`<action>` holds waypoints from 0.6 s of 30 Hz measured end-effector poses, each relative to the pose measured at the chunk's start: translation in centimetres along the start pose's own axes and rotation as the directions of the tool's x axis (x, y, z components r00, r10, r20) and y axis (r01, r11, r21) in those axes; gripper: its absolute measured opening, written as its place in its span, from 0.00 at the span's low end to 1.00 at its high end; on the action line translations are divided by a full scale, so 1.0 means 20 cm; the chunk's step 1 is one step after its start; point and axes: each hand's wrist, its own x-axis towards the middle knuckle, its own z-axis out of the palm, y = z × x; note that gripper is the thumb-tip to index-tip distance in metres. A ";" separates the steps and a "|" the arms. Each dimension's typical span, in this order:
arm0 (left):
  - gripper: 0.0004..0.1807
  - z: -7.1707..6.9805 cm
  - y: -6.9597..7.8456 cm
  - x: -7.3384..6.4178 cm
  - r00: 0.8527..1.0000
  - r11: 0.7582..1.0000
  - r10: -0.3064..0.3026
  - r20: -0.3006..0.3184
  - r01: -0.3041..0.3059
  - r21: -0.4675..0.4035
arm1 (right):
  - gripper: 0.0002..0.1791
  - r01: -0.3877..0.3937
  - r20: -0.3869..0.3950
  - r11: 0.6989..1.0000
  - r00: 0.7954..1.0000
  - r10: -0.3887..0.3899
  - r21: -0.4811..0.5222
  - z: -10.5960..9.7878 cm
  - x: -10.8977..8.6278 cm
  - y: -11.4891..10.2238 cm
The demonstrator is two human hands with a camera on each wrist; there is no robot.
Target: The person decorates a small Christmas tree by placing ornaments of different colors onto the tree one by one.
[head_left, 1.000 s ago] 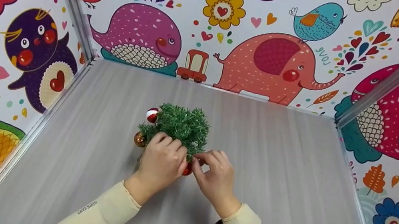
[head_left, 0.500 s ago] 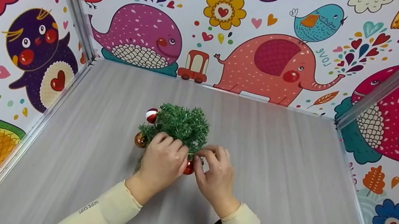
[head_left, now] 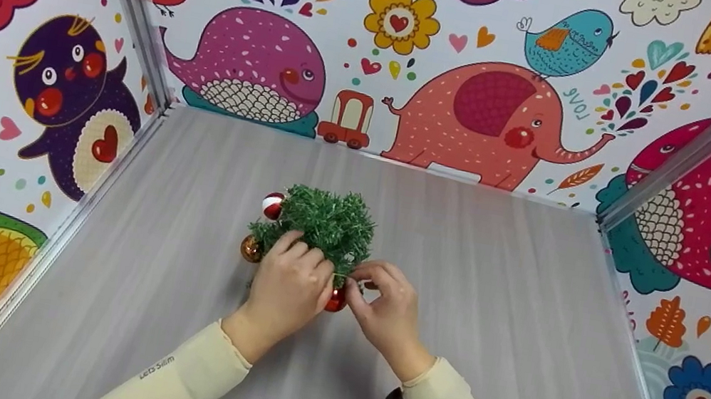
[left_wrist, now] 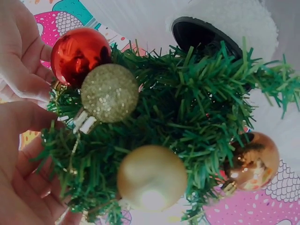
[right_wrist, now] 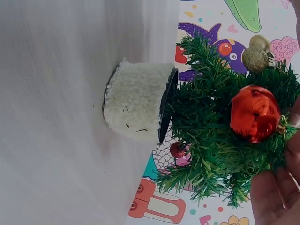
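Note:
A small artificial Christmas tree (head_left: 326, 223) stands on the table in a white, fuzzy pot (right_wrist: 138, 101). My left hand (head_left: 291, 283) grips a green branch at its near side. Between the two hands a red bauble (head_left: 336, 300) hangs low, and a thin light string (head_left: 340, 275) stretches above it. My right hand (head_left: 387, 302) pinches the end of that string with thumb and forefinger. In the left wrist view, a gold glitter bauble (left_wrist: 110, 93), a matte gold bauble (left_wrist: 152, 178) and a shiny copper bauble (left_wrist: 253, 161) hang on the branches.
A red-and-white bauble (head_left: 273, 205) hangs on the tree's far left. Grey wood-grain table (head_left: 500, 281) surrounds the pot. Walls (head_left: 461, 0) printed with cartoon animals and metal posts (head_left: 135, 4) enclose it at the back and sides.
My right hand and wrist have shifted slightly, with the fingers still together near the string. The red bauble has moved a little. My left hand has kept its place on the tree.

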 end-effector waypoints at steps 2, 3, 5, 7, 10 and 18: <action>0.06 0.00 0.00 0.00 1.000 1.000 0.000 -0.007 0.000 -0.007 | 0.04 -0.007 0.018 0.999 1.000 0.006 0.031 0.00 0.00 0.01; 0.07 0.01 0.00 -0.01 1.000 1.000 0.002 -0.008 -0.002 -0.007 | 0.04 -0.010 0.025 0.999 1.000 0.009 0.052 0.00 0.01 0.01; 0.06 0.01 0.00 -0.01 1.000 1.000 0.005 -0.005 -0.005 -0.003 | 0.05 -0.022 0.034 0.996 0.999 0.018 0.092 0.00 0.01 0.02; 0.06 0.01 -0.01 -0.01 1.000 1.000 0.008 -0.002 -0.008 0.001 | 0.05 -0.037 0.045 0.990 0.999 0.031 0.134 0.00 0.01 0.02; 0.05 0.01 -0.01 -0.02 1.000 1.000 0.011 0.007 -0.011 -0.001 | 0.06 -0.058 0.062 0.984 0.997 0.048 0.170 0.01 0.01 0.02; 0.05 0.01 -0.03 -0.01 1.000 0.999 -0.010 -0.006 0.009 -0.042 | 0.05 -0.115 0.121 0.969 0.989 0.090 0.219 0.00 0.03 0.04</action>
